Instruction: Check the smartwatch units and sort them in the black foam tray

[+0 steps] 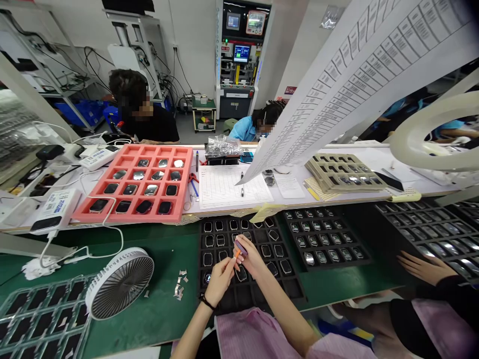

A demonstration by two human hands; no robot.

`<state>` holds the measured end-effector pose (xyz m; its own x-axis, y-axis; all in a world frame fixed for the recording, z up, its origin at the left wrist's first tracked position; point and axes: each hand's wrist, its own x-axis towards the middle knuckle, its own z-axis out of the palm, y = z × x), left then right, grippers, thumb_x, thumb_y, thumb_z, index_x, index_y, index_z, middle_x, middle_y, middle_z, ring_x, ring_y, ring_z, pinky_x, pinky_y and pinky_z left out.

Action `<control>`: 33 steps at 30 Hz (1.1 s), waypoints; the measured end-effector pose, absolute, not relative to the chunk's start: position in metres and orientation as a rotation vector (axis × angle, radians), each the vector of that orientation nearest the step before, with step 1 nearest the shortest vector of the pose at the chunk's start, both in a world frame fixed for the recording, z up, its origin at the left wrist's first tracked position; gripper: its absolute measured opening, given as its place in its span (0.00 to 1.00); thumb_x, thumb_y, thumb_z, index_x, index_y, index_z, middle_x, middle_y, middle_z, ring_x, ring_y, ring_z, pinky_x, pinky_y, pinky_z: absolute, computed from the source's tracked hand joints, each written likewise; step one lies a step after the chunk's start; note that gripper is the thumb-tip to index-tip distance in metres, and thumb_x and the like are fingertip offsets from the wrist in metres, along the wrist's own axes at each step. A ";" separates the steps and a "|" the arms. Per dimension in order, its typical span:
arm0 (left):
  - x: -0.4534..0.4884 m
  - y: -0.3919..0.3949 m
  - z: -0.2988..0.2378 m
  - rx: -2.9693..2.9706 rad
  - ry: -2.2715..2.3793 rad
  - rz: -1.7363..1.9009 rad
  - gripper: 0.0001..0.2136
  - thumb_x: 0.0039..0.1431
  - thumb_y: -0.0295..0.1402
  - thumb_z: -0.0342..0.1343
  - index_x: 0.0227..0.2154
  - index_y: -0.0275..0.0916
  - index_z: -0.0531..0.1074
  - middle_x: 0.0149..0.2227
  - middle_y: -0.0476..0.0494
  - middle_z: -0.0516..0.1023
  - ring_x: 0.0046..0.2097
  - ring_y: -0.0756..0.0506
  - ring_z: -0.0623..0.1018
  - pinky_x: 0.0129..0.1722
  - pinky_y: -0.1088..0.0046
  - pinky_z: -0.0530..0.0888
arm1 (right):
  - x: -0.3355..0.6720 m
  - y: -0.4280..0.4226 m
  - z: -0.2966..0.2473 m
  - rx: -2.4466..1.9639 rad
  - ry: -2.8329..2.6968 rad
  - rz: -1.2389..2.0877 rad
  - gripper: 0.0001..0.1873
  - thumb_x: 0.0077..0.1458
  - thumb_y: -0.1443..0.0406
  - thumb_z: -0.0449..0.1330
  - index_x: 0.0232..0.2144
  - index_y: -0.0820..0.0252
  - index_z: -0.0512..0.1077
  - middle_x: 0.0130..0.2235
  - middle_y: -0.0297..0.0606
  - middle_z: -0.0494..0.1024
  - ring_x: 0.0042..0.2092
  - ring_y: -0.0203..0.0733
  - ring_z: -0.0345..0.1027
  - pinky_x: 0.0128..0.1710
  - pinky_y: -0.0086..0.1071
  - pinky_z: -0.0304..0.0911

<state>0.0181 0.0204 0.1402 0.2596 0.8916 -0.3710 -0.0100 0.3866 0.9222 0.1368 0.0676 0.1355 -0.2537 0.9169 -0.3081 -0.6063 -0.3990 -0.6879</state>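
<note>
A: Specimen?
B: Small, flat purplish piece point(242, 247) with rounded ends. An orange sliver point(237, 253) shows at its lower left; cannot tell whether they are one part. Both sit above the black compartment tray point(292, 287), between the hands.
A: Surface?
B: Green worktop point(162, 294). Tray carries rows of watch cases point(220, 240); silvery scraps point(179, 286) and a white fan point(119, 284) stand to its left. On the white shelf point(374, 158) behind: a pink foam tray point(184, 197) with watch faces, and a paper form point(220, 187).
A: Room?
B: Beyond the shelf, one person in black point(159, 124), another in blue point(241, 130). A tall machine with screens point(235, 102) stands at the wall.
A: Pose?
B: Right hand point(251, 257) enters from lower right, fingers curled round the purplish piece. Left hand point(221, 276), dark wristband point(207, 301) behind it, pinches the orange sliver between thumb and fingertips. Fingertips overlap; contact between them is unclear.
</note>
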 end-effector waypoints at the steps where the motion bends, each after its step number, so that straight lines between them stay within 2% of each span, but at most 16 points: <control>1: 0.018 0.019 0.141 0.984 1.140 0.775 0.26 0.50 0.60 0.47 0.23 0.38 0.64 0.14 0.61 0.51 0.14 0.57 0.50 0.14 0.79 0.46 | 0.136 0.067 0.137 -0.836 -0.531 1.841 0.16 0.47 0.57 0.66 0.24 0.57 0.63 0.14 0.21 0.60 0.14 0.26 0.48 0.13 0.21 0.49; 8: 0.018 0.014 0.146 1.006 1.178 0.844 0.26 0.50 0.59 0.47 0.22 0.38 0.64 0.13 0.61 0.50 0.14 0.57 0.50 0.14 0.79 0.46 | 0.136 0.062 0.143 -0.821 -0.508 1.816 0.18 0.47 0.56 0.67 0.24 0.56 0.61 0.15 0.20 0.60 0.14 0.26 0.48 0.14 0.22 0.52; 13: 0.016 0.010 0.151 1.003 1.175 0.838 0.26 0.49 0.60 0.48 0.22 0.38 0.65 0.13 0.62 0.49 0.14 0.57 0.49 0.14 0.78 0.46 | 0.136 0.057 0.143 -0.834 -0.542 1.816 0.16 0.46 0.58 0.67 0.25 0.56 0.63 0.14 0.20 0.61 0.13 0.27 0.49 0.13 0.23 0.54; 20: 0.009 0.003 0.158 0.980 1.163 0.799 0.26 0.48 0.59 0.50 0.23 0.37 0.67 0.13 0.62 0.50 0.14 0.57 0.49 0.13 0.79 0.46 | 0.133 0.050 0.145 -0.759 -0.584 1.877 0.17 0.47 0.58 0.67 0.23 0.57 0.62 0.13 0.19 0.59 0.11 0.25 0.43 0.10 0.22 0.48; 24: 0.007 -0.002 0.164 0.971 1.171 0.809 0.25 0.49 0.58 0.50 0.23 0.36 0.68 0.13 0.61 0.52 0.14 0.57 0.50 0.13 0.79 0.46 | 0.134 0.046 0.146 -0.728 -0.583 1.910 0.15 0.49 0.59 0.66 0.23 0.57 0.63 0.14 0.20 0.61 0.11 0.24 0.44 0.10 0.21 0.47; 29: 0.003 -0.002 0.168 0.958 1.112 0.800 0.24 0.49 0.56 0.52 0.24 0.35 0.71 0.11 0.61 0.55 0.12 0.58 0.51 0.12 0.80 0.47 | 0.131 0.042 0.149 -0.685 -0.538 2.017 0.16 0.50 0.58 0.65 0.22 0.59 0.63 0.14 0.20 0.60 0.11 0.22 0.39 0.09 0.20 0.40; 33: 0.003 -0.001 0.164 0.916 1.097 0.820 0.24 0.47 0.56 0.53 0.23 0.35 0.70 0.11 0.61 0.56 0.12 0.58 0.51 0.11 0.80 0.46 | 0.126 0.039 0.148 -0.661 -0.458 2.080 0.13 0.51 0.57 0.63 0.26 0.59 0.66 0.13 0.19 0.58 0.11 0.23 0.35 0.10 0.20 0.41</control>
